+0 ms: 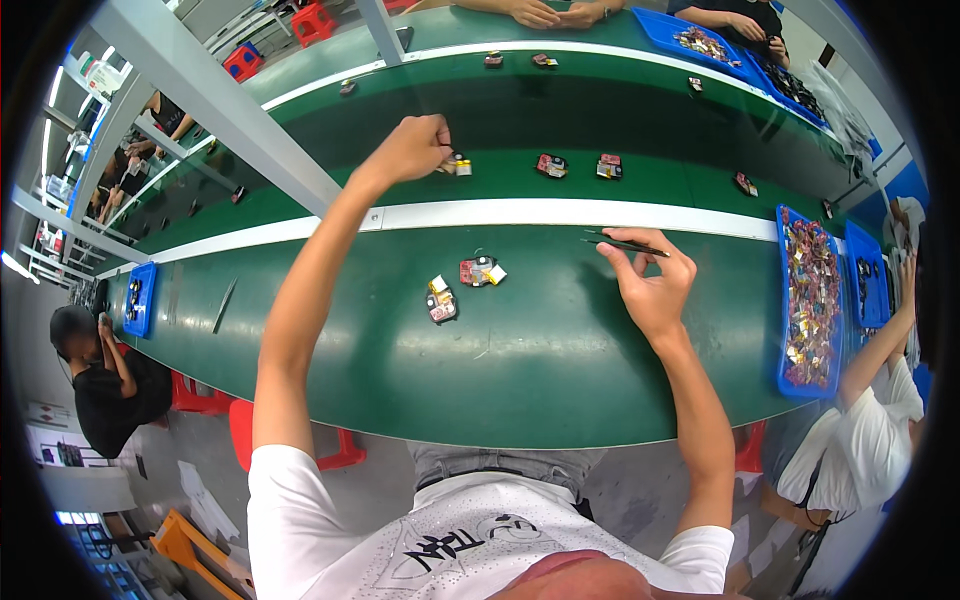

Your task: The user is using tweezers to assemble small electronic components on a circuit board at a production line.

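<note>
My left hand (412,148) reaches out over the green conveyor belt (640,180), fingers pinched on a small electronic part (457,165) with a yellow and black end. My right hand (650,275) rests on the green workbench (540,350) and holds thin black tweezers (625,243) between thumb and fingers. Two more small parts lie on the bench between my arms: a red one (480,270) and a yellow-and-dark one (441,301).
Further parts (551,165) (609,166) ride the belt. A blue tray (810,300) heaped with small parts stands at my right, another blue tray (139,298) at far left. Other people sit to my left, to my right and across the belt. A grey metal post (230,110) crosses the left.
</note>
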A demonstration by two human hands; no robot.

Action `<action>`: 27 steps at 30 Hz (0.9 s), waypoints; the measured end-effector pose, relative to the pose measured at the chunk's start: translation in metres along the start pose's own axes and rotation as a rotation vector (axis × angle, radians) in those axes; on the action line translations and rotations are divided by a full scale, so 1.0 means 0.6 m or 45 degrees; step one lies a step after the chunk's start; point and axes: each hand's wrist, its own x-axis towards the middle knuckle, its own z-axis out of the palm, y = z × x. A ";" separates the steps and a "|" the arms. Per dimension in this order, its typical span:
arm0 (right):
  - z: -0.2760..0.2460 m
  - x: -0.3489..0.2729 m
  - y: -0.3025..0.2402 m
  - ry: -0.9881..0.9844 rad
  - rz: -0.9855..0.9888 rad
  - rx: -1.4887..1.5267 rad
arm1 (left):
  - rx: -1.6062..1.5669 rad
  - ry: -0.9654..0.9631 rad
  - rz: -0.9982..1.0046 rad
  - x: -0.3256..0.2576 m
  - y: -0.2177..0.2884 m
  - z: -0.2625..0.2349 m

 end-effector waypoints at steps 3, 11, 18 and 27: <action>0.001 -0.002 -0.001 -0.021 0.097 0.054 | -0.435 -0.002 -0.093 -0.054 0.080 0.027; -0.009 -0.004 -0.017 0.115 0.037 0.200 | -1.242 -0.156 -0.239 -0.137 0.211 0.126; -0.020 -0.019 -0.026 -0.017 -0.272 0.148 | -1.304 0.211 -0.137 -0.159 0.246 0.186; -0.027 -0.025 -0.004 -0.010 -0.611 -0.084 | -1.274 0.236 -0.118 -0.161 0.257 0.206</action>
